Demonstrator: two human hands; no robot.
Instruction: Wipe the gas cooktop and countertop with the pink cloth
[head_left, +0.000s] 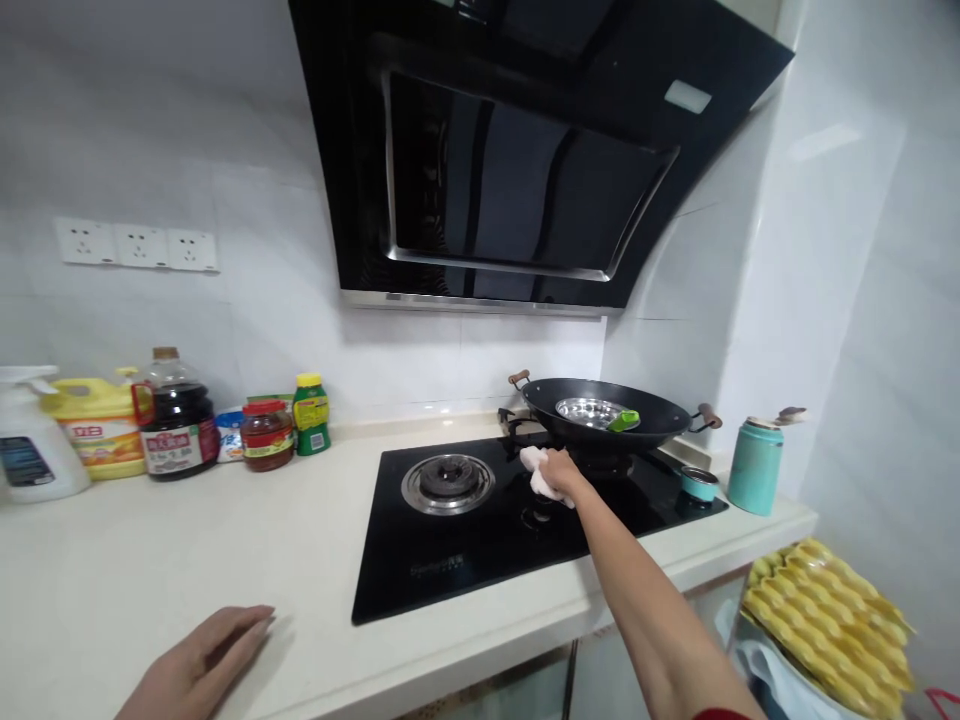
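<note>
The left hand (199, 665) lies flat on the desk (225, 540) at seven o'clock, fingers open, holding nothing. At the centre is the hob (465, 560). The right hand (562, 472) presses a white cloth (536, 470) onto it, fingers closed around the cloth, just below the wok (660, 425) at three o'clock.

White cloth (537, 472) on glossy black hob (480, 545); black wok (600, 425) holds a green piece (624, 421); teal flask (754, 466); cream table (225, 540).
</note>
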